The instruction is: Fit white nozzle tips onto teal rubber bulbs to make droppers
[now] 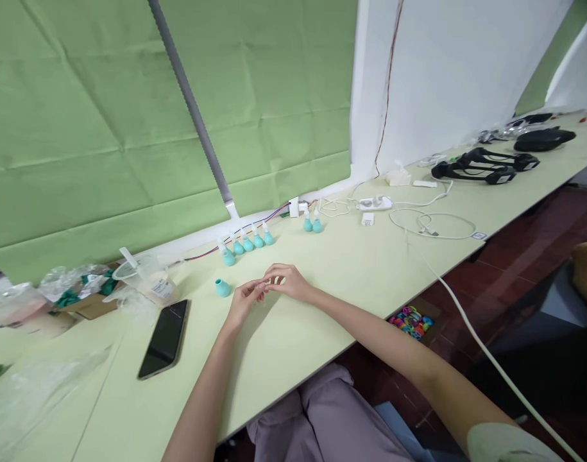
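My left hand and my right hand meet fingertip to fingertip just above the table. Both are closed in a pinch; whatever lies between the fingers is too small and hidden to name. Just left of my left hand stands a small turquoise bulb-shaped piece with an open neck. Behind my hands, several similar turquoise bulbs with clear tops stand in a row by the wall. Two more turquoise bulbs stand farther right.
A dark phone lies to the left. Behind it are a clear plastic cup and an opened cardboard box. A white power strip, cables and black headset-like devices lie to the right. Colourful small pieces show below the table edge.
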`<action>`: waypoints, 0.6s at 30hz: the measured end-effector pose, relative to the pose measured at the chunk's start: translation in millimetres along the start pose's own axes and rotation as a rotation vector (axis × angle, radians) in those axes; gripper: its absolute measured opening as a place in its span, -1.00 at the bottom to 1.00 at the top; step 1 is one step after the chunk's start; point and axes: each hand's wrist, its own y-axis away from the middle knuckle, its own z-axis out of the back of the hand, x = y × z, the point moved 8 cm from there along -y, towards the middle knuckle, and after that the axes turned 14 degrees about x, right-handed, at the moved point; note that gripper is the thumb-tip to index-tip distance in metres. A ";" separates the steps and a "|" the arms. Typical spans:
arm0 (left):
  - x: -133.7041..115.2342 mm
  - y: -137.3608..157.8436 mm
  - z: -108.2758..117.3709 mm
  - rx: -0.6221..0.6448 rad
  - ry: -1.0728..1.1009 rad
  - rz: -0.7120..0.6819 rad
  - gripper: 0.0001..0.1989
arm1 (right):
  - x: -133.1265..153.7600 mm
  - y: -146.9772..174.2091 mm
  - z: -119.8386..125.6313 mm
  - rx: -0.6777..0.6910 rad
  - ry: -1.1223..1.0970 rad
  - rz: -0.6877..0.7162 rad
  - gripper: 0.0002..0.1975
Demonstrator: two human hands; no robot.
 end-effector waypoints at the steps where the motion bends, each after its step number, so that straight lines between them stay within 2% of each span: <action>1: -0.5 0.3 0.4 -0.006 -0.002 -0.002 -0.61 | 0.3 0.0 -0.8 0.007 -0.003 0.006 -0.77; 9: -1.6 1.0 6.5 -0.035 -0.015 -0.017 -0.64 | 5.0 1.1 -4.3 0.038 0.004 0.039 -0.77; 18: 0.4 1.6 3.7 -0.023 -0.009 -0.032 -0.58 | 5.9 1.2 -5.1 0.040 0.073 0.011 -0.77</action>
